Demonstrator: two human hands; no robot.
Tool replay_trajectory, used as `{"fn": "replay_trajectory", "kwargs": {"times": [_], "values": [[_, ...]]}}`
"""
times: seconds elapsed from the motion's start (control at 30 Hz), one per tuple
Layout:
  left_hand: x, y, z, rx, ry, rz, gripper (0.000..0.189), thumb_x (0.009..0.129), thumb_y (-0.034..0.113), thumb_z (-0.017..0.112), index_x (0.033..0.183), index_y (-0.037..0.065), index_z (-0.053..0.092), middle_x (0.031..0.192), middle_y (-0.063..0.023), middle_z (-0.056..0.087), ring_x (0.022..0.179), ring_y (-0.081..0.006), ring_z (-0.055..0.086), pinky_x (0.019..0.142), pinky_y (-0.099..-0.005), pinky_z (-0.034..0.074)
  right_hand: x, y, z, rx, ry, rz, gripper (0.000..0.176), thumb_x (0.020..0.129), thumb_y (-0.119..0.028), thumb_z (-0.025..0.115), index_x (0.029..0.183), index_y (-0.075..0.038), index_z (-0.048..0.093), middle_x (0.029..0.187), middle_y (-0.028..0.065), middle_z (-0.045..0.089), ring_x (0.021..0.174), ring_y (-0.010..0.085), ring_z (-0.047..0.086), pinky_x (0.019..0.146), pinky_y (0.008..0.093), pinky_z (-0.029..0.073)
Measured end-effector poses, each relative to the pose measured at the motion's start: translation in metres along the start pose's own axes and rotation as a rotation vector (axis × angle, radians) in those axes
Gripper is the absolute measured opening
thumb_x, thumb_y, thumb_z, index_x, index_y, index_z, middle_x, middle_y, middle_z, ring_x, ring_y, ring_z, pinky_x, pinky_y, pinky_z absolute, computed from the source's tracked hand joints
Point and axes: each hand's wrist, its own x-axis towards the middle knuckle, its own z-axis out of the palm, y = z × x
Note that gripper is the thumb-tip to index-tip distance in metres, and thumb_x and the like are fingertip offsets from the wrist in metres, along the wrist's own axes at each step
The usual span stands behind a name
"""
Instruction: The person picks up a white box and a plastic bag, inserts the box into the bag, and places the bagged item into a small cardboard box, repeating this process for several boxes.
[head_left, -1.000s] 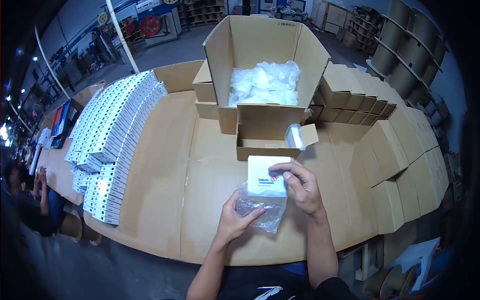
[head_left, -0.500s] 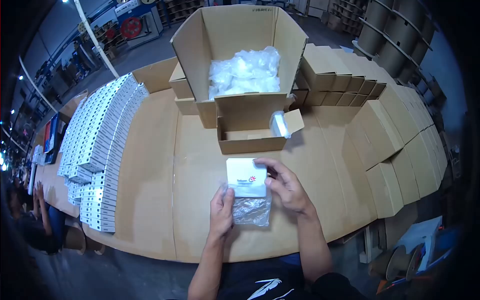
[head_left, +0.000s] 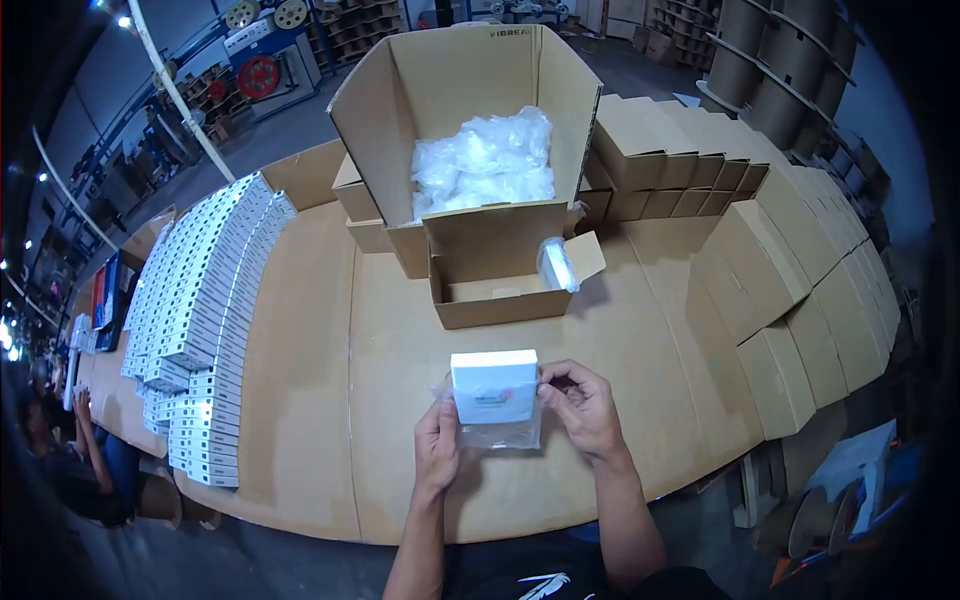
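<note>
A flat white box [head_left: 494,372] with a small printed logo is upright in front of me, its lower part inside a clear plastic bag [head_left: 503,438]. Its top edge sticks out of the bag. My left hand [head_left: 437,447] is closed on the bag and box at the left side, thumb in front. At the right side, my right hand [head_left: 585,415] pinches the bag's edge near the box. Beyond them an open cardboard carton [head_left: 505,312] holds one bagged white box [head_left: 556,265] at its right end.
A large open carton [head_left: 465,70] at the back holds clear plastic bags [head_left: 485,160]. Stacked white boxes [head_left: 205,310] line the left; brown cartons [head_left: 775,270] are piled on the right. Another person's hand [head_left: 82,402] shows at far left.
The white box has gone down into the plastic bag, which now covers its logo. My right hand has moved from the box's upper right corner down to the bag's edge.
</note>
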Motion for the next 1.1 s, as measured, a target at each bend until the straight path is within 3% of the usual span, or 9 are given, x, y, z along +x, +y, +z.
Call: {"fn": "replay_trajectory", "kwargs": {"times": [0.23, 0.43, 0.5, 0.6, 0.73, 0.77, 0.9, 0.97, 1.1], "values": [[0.006, 0.017, 0.004, -0.081, -0.115, 0.050, 0.057, 0.115, 0.034, 0.034, 0.155, -0.006, 0.038, 0.141, -0.0177, 0.060, 0.129, -0.0231, 0.055, 0.114, -0.0375, 0.039, 0.005, 0.010, -0.005, 0.023, -0.073, -0.068, 0.006, 0.102, -0.003, 0.061, 0.108, -0.002, 0.060, 0.120, 0.0107, 0.068, 0.103, 0.0116, 0.061, 0.094, 0.0274, 0.048], [0.010, 0.012, 0.011, -0.262, -0.026, -0.015, 0.057, 0.114, 0.035, 0.037, 0.156, -0.004, 0.038, 0.143, -0.0129, 0.057, 0.125, -0.0189, 0.056, 0.111, -0.0352, 0.041, 0.004, 0.017, 0.009, 0.188, -0.063, -0.071, 0.036, 0.092, -0.004, 0.077, 0.124, -0.002, 0.059, 0.119, 0.0093, 0.068, 0.107, 0.0154, 0.063, 0.099, 0.0318, 0.049], [0.010, 0.013, 0.008, -0.245, -0.066, -0.056, 0.055, 0.114, 0.034, 0.039, 0.154, -0.003, 0.039, 0.151, -0.0130, 0.051, 0.128, -0.0193, 0.056, 0.113, -0.0376, 0.041, 0.005, 0.019, 0.011, -0.026, -0.084, -0.052, 0.044, 0.089, -0.003, 0.080, 0.127, -0.002, 0.060, 0.117, 0.0085, 0.068, 0.107, 0.0151, 0.063, 0.098, 0.0315, 0.050], [0.009, 0.016, 0.011, -0.129, -0.106, -0.001, 0.052, 0.111, 0.030, 0.049, 0.153, -0.001, 0.043, 0.147, -0.0112, 0.053, 0.127, -0.0192, 0.056, 0.111, -0.0365, 0.044, -0.001, 0.022, 0.011, -0.099, -0.051, -0.003, 0.042, 0.089, 0.002, 0.077, 0.129, 0.000, 0.062, 0.114, 0.0065, 0.068, 0.106, 0.0135, 0.064, 0.093, 0.0294, 0.054], [0.006, 0.016, 0.021, -0.222, -0.030, -0.166, 0.040, 0.100, 0.010, 0.069, 0.136, -0.002, 0.058, 0.125, -0.0078, 0.064, 0.107, -0.0146, 0.061, 0.087, -0.0281, 0.053, -0.005, 0.022, 0.008, -0.162, -0.041, -0.087, 0.028, 0.091, 0.004, 0.074, 0.118, 0.001, 0.068, 0.111, 0.0077, 0.071, 0.104, 0.0134, 0.065, 0.090, 0.0286, 0.055], [0.007, 0.005, 0.027, -0.244, 0.051, -0.130, 0.031, 0.102, 0.014, 0.068, 0.128, -0.002, 0.064, 0.110, -0.0034, 0.067, 0.093, -0.0094, 0.061, 0.080, -0.0252, 0.052, -0.005, 0.019, 0.007, -0.229, -0.051, -0.092, 0.025, 0.091, 0.003, 0.075, 0.116, 0.001, 0.069, 0.110, 0.0086, 0.072, 0.104, 0.0135, 0.065, 0.091, 0.0285, 0.055], [0.009, 0.021, 0.033, -0.158, 0.074, -0.229, 0.027, 0.105, 0.024, 0.064, 0.108, -0.001, 0.073, 0.091, -0.0001, 0.067, 0.082, -0.0066, 0.057, 0.069, -0.0236, 0.048, -0.006, 0.021, -0.002, -0.244, 0.027, -0.003, 0.015, 0.094, 0.000, 0.072, 0.108, 0.004, 0.071, 0.112, 0.0130, 0.075, 0.104, 0.0142, 0.066, 0.093, 0.0281, 0.053], [0.009, 0.025, 0.040, -0.202, 0.118, -0.250, 0.028, 0.105, 0.025, 0.064, 0.108, -0.001, 0.073, 0.093, -0.0009, 0.068, 0.082, -0.0069, 0.058, 0.069, -0.0239, 0.049, -0.004, 0.030, -0.009, -0.137, 0.105, 0.035, 0.011, 0.097, -0.002, 0.070, 0.105, 0.005, 0.072, 0.118, 0.0149, 0.073, 0.108, 0.0177, 0.067, 0.094, 0.0287, 0.053], [0.023, 0.018, 0.035, -0.200, 0.163, -0.233, 0.029, 0.105, 0.027, 0.064, 0.107, -0.001, 0.073, 0.096, -0.0038, 0.070, 0.087, -0.0101, 0.065, 0.076, -0.0277, 0.056, 0.004, 0.022, -0.013, -0.076, 0.207, -0.281, 0.011, 0.092, -0.001, 0.074, 0.102, 0.003, 0.075, 0.133, 0.0175, 0.066, 0.118, 0.0235, 0.065, 0.098, 0.0359, 0.054]]}}
